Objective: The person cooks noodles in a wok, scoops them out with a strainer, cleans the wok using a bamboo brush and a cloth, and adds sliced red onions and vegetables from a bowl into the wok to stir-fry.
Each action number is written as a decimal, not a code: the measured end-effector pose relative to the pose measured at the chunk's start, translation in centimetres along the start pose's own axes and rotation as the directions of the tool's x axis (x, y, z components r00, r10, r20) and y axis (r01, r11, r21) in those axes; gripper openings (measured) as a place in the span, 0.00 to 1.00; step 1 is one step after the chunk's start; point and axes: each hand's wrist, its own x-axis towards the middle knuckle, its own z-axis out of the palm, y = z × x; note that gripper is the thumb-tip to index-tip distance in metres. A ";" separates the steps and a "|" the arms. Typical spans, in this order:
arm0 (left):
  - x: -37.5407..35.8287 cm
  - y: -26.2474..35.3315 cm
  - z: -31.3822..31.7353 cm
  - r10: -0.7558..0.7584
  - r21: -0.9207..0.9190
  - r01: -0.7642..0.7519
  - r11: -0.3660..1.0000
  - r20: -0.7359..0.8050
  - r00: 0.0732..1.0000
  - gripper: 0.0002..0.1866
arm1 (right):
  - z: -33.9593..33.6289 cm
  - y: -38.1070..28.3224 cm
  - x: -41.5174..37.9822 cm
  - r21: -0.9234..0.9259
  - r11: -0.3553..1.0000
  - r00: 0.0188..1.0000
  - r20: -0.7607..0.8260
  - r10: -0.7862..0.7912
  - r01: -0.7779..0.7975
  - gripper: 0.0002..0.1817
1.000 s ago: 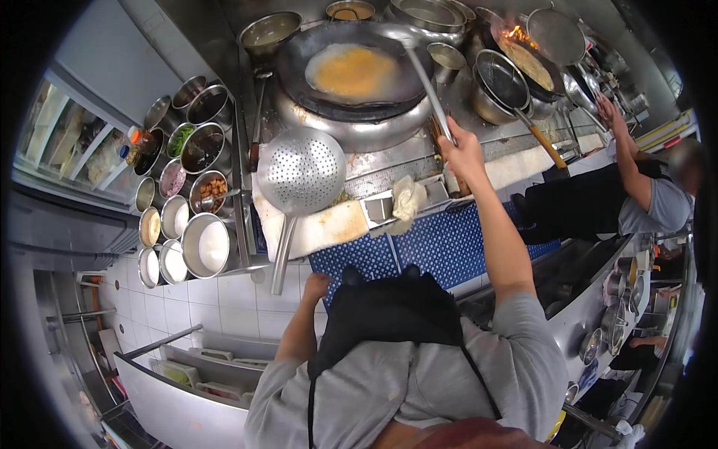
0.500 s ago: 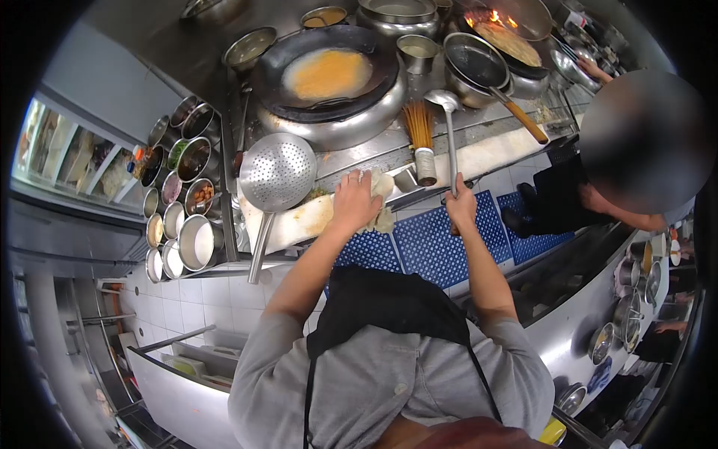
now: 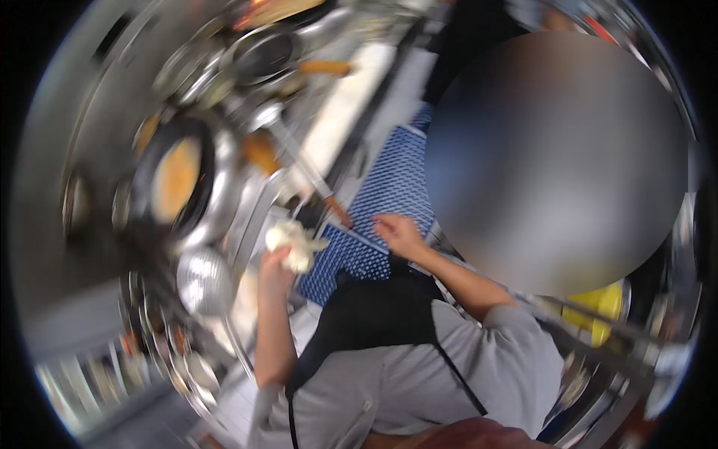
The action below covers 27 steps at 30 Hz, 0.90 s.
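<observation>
My left hand [image 3: 275, 273] is closed on a crumpled cream cloth [image 3: 293, 243], above the stove's front edge. My right hand [image 3: 400, 235] hangs over the blue mat with its fingers loosely bent and apart, nothing visible in them. Just left of that hand is the handle of a ladle [image 3: 307, 166], which rests on the stove front. A bamboo wok brush [image 3: 262, 153] lies beside the ladle. Near my left forearm is a perforated strainer [image 3: 203, 280]. Behind these, a wok [image 3: 138, 191] holds orange-yellow liquid [image 3: 178, 181]. Motion blurs much of the view.
A pan with a wooden handle [image 3: 325, 68] sits on pots farther along the stove, near flames [image 3: 262, 11]. Metal containers [image 3: 200, 370] stand at lower left. Blue perforated mats [image 3: 389, 176] cover the floor. A person [image 3: 479, 45] in dark clothing is close on the right.
The view has swung round to the right. My right hand has let go of the ladle. My left hand, earlier flat on the cloth, now grips it and has lifted it.
</observation>
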 end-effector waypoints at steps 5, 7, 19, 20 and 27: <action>5.4 -6.9 4.1 -0.261 -0.038 0.271 0.962 0.173 0.950 0.31 | -0.5 -6.6 -0.4 -0.108 0.994 0.997 0.081 0.000 0.009 0.21; 5.7 -6.9 7.9 -0.308 -0.029 0.320 0.947 0.206 0.929 0.27 | 0.4 -7.6 -0.7 -0.252 0.967 0.995 0.079 0.059 -0.038 0.23; 6.8 -5.0 7.7 -0.358 0.061 0.361 0.930 0.365 0.860 0.24 | 1.0 -4.9 -2.7 0.633 0.774 0.976 -0.185 0.118 0.027 0.18; 6.0 -4.1 8.5 -0.322 0.065 0.320 0.945 0.355 0.878 0.24 | 1.1 -3.4 -3.1 0.734 0.679 0.960 -0.197 0.198 0.011 0.19; 4.0 -3.1 12.3 -0.261 0.290 0.140 0.947 0.435 0.862 0.33 | -1.5 -8.4 -6.4 0.161 0.946 0.907 -0.278 0.318 -0.283 0.35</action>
